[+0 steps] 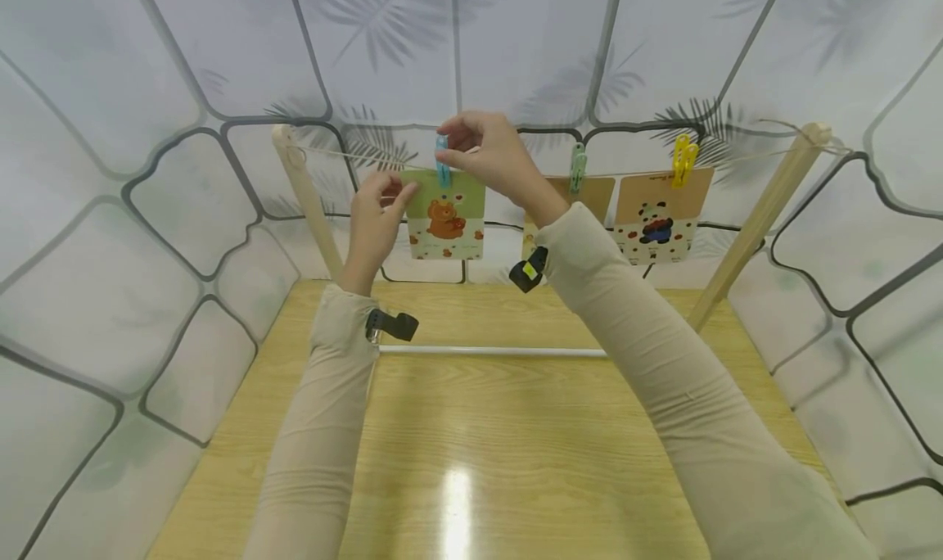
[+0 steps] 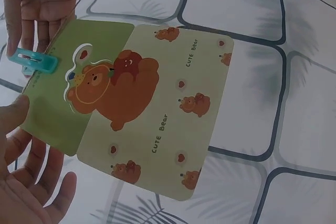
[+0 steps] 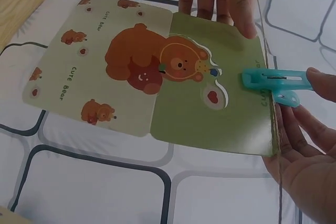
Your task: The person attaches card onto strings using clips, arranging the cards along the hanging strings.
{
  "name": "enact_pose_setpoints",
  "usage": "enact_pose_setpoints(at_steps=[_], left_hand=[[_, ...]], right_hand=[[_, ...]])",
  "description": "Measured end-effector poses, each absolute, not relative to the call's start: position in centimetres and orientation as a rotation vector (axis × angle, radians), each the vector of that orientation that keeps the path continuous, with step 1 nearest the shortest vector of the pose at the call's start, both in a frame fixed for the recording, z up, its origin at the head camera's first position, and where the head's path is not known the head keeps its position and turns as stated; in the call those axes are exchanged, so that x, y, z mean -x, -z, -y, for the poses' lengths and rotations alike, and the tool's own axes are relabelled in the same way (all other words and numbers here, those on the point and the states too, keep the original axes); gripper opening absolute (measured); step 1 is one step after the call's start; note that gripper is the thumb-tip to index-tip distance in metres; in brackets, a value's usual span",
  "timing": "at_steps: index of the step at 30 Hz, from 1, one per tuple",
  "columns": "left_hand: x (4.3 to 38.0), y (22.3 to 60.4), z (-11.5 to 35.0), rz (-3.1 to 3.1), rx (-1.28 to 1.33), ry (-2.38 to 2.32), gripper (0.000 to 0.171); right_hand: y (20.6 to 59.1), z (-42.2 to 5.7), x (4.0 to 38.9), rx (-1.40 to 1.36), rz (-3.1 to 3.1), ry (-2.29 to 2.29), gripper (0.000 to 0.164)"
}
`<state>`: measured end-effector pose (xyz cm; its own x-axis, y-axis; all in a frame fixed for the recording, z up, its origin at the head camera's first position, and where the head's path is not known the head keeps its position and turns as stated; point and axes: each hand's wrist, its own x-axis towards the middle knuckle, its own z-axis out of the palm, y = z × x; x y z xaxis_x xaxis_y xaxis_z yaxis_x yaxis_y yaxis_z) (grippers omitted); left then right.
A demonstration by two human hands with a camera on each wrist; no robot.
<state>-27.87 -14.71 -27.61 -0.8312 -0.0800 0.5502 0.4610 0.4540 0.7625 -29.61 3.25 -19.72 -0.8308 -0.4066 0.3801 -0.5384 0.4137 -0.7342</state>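
A green and cream bear card hangs from a thin string under a blue clip. My left hand pinches the card's upper left corner, thumb on the front. My right hand pinches the blue clip at the card's top edge. The left wrist view shows the bear card, the blue clip and my left thumb on the card's edge. In the right wrist view my right hand grips the blue clip on the bear card.
The string runs between two slanted wooden posts. A green clip holds a second card, partly behind my right arm. A yellow clip holds a panda card. A white rod lies across the wooden table.
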Motion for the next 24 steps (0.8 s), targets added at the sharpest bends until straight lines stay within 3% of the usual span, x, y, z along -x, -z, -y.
enact_pose_setpoints(at_steps=[14, 24], left_hand=[[26.1, 28.6, 14.2, 2.244, 0.380, 1.111, 0.052], [24.0, 29.5, 12.7, 2.114, 0.307, 0.818, 0.066]], right_hand=[[19.9, -3.8, 28.9, -0.858, 2.514, -1.255, 0.051], [21.1, -5.4, 25.8, -0.884, 2.377, -0.987, 0.058]])
